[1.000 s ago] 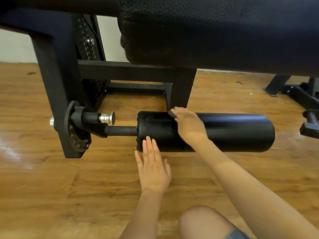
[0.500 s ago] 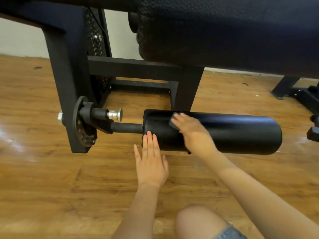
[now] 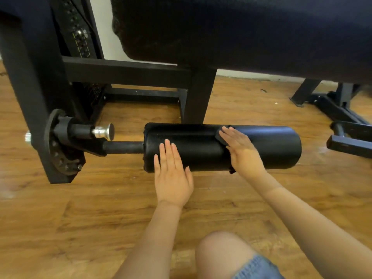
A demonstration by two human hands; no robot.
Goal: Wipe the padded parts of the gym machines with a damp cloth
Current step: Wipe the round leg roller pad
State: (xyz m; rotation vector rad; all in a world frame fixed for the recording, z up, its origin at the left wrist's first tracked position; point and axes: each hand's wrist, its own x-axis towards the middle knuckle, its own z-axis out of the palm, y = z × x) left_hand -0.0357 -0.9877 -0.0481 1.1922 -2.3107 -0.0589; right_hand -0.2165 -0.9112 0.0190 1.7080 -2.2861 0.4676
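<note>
The right hand [image 3: 242,152] lay flat, fingers straight, pressing a dark cloth [image 3: 221,137] onto the roller pad [image 3: 201,148]. The left hand [image 3: 172,176] rested open-palmed, fingertips on the pad's left end. The pad was a smooth black cylinder, long axis horizontal, left to right, just above the wooden floor [image 3: 80,218], under the seat cushion [image 3: 241,31]

Nothing here can be read; the yellow marks on the weight stack [image 3: 79,40] are too small to make out.
</note>
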